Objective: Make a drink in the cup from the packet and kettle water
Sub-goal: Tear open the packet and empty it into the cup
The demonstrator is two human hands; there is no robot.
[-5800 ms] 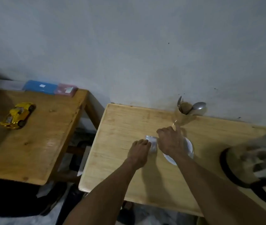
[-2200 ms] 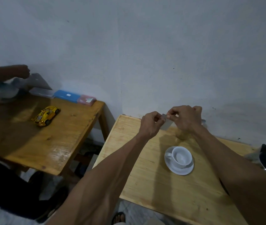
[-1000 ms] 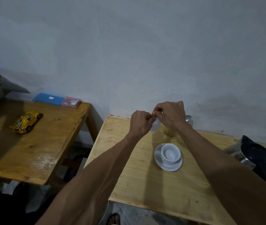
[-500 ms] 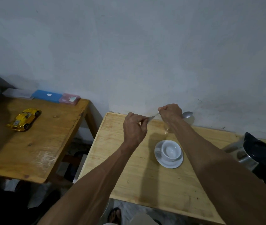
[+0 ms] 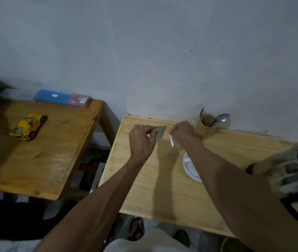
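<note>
Above the light wooden table (image 5: pixel 155 190), my left hand (image 5: pixel 141 140) pinches a small silvery packet (image 5: pixel 161 132) by its left side. My right hand (image 5: pixel 182 130) is closed on a thin torn-off strip (image 5: pixel 171 140) that hangs down from its fingers. The two hands are apart, with a gap between packet and strip. A white saucer (image 5: pixel 190 168) shows below my right forearm, which hides the cup. The steel kettle (image 5: pixel 293 171) with a black lid and handle stands at the table's right edge.
A wooden holder (image 5: pixel 206 127) with spoons stands against the wall behind my right hand. A second wooden table (image 5: pixel 53 151) on the left carries a yellow toy car (image 5: pixel 28 126), a blue box (image 5: pixel 52 97) and a pink box (image 5: pixel 80 100). Sandalled feet show below.
My hands pulled apart and the packet's top strip came away in my right hand. The view shifted, so my right forearm now covers the cup.
</note>
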